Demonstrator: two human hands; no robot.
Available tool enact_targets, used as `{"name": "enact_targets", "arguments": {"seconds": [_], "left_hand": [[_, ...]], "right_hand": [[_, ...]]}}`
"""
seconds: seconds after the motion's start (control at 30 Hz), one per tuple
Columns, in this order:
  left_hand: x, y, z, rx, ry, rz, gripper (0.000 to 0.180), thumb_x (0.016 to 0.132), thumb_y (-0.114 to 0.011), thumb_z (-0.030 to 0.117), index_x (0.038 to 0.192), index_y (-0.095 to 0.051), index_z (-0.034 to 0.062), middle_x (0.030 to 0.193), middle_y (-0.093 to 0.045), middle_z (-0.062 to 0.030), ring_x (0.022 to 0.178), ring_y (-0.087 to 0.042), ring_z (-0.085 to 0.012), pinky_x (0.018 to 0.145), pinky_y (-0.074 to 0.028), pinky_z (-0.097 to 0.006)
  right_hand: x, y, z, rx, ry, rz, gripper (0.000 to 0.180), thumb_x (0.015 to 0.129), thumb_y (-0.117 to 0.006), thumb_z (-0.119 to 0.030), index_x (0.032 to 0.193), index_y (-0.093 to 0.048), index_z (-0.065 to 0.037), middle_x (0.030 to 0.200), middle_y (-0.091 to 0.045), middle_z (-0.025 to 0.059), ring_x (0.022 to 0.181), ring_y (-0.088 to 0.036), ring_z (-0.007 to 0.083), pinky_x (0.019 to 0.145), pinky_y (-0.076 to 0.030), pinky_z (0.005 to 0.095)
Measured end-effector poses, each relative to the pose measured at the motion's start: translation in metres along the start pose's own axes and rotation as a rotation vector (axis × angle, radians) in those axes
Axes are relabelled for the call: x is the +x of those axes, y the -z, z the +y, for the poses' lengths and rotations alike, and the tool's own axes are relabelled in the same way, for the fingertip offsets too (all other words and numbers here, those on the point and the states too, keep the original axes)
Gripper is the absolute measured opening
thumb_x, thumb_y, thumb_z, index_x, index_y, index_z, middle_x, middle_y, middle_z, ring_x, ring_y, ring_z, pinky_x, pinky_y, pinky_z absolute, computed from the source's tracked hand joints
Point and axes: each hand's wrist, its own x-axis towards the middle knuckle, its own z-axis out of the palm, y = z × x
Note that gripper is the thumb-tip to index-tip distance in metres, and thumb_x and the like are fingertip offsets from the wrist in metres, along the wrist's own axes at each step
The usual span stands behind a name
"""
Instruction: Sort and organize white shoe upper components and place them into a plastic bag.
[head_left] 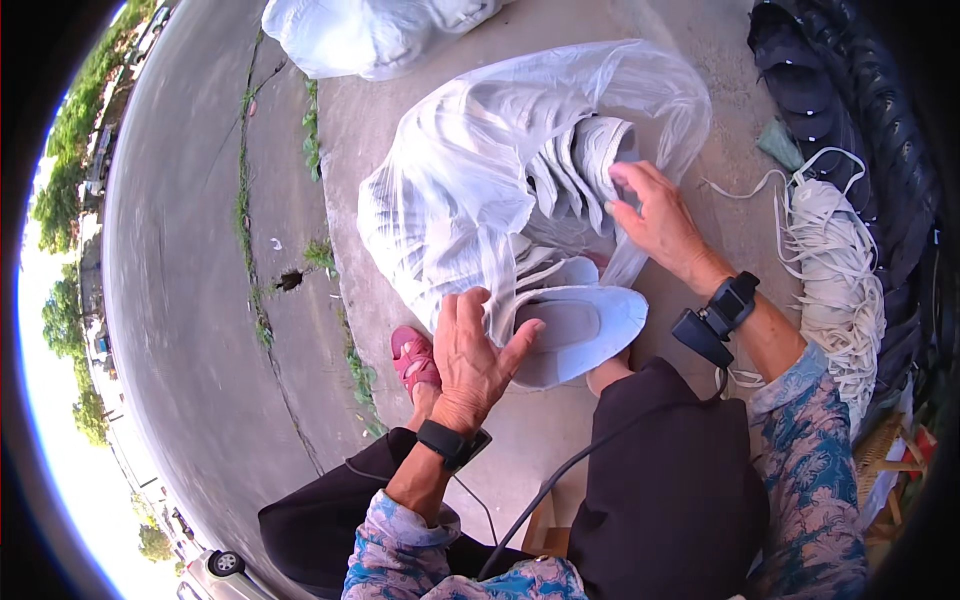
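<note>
A clear plastic bag (440,200) lies on the ground in front of me, its mouth spread toward my right. Inside it is a nested stack of light grey shoe uppers (602,150). At the bag's near side a pale, sole-less-looking shoe upper (610,318) lies with its rounded toe to the right. My left hand (472,362) is open, with the thumb over this upper's edge and the fingers against the bag. My right hand (655,218) is open beside the stack's end, thumb and fingers apart; whether its fingertips touch the stack I cannot tell.
A full white bag (375,35) sits at the far side. On the right lie a bundle of white laces (835,270) and rows of black shoe pieces (800,75). My red shoe (414,358) is close to the bag. A cable (560,478) crosses my lap.
</note>
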Motion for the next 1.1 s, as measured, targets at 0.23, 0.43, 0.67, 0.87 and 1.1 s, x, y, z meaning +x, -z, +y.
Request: {"name": "enact_targets", "arguments": {"seconds": [0.23, 0.43, 0.67, 0.87, 1.1], "left_hand": [[0.081, 0.005, 0.028, 0.055, -0.13, 0.178, 0.074, 0.068, -0.082, 0.035, 0.122, -0.045, 0.0005, 0.104, -0.05, -0.0185, 0.095, -0.055, -0.0324, 0.078, -0.047, -0.042], [0.155, -0.011, 0.035, 0.208, -0.181, 0.305, 0.065, 0.071, -0.079, 0.023, 0.124, -0.046, 0.0028, 0.107, -0.051, -0.0206, 0.095, -0.056, -0.035, 0.079, -0.046, -0.043], [0.176, 0.008, 0.031, -0.752, 0.0, 0.302, 0.02, 0.095, -0.054, 0.019, 0.097, -0.063, 0.0012, 0.069, -0.052, 0.003, 0.062, -0.044, -0.0037, 0.056, -0.035, -0.02], [0.179, 0.021, 0.038, -0.619, -0.085, 0.33, 0.021, 0.095, -0.055, 0.02, 0.1, -0.063, 0.001, 0.067, -0.05, 0.0029, 0.06, -0.043, -0.0039, 0.055, -0.033, -0.02], [0.182, 0.01, 0.042, -0.454, -0.094, 0.217, 0.018, 0.092, -0.058, 0.012, 0.102, -0.062, -0.0013, 0.081, -0.057, -0.0037, 0.072, -0.051, -0.0099, 0.067, -0.041, -0.023]], "right_hand": [[0.051, -0.015, 0.062, 0.04, -0.238, 0.402, 0.057, 0.079, -0.069, -0.03, 0.121, -0.047, 0.003, 0.115, -0.053, 0.024, 0.109, -0.051, 0.0357, 0.096, -0.04, 0.0418], [0.058, -0.03, 0.063, 0.129, -0.159, 0.309, 0.071, 0.075, -0.072, -0.034, 0.128, -0.041, 0.003, 0.123, -0.049, 0.0259, 0.111, -0.049, 0.0389, 0.101, -0.035, 0.0435], [0.065, -0.029, 0.052, 0.033, 0.047, 0.344, 0.034, 0.076, -0.069, -0.021, 0.102, -0.059, -0.001, 0.095, -0.058, 0.0126, 0.089, -0.056, 0.0272, 0.087, -0.043, 0.0398], [0.086, -0.029, 0.082, 0.24, -0.23, 0.311, 0.037, 0.076, -0.068, -0.029, 0.093, -0.057, 0.002, 0.093, -0.059, 0.0183, 0.087, -0.059, 0.0316, 0.08, -0.047, 0.0399], [0.081, -0.04, 0.021, 0.244, 0.068, -0.07, 0.041, 0.079, -0.069, -0.033, 0.098, -0.054, 0.0, 0.078, -0.055, 0.0117, 0.071, -0.056, 0.0247, 0.068, -0.047, 0.0356]]}}
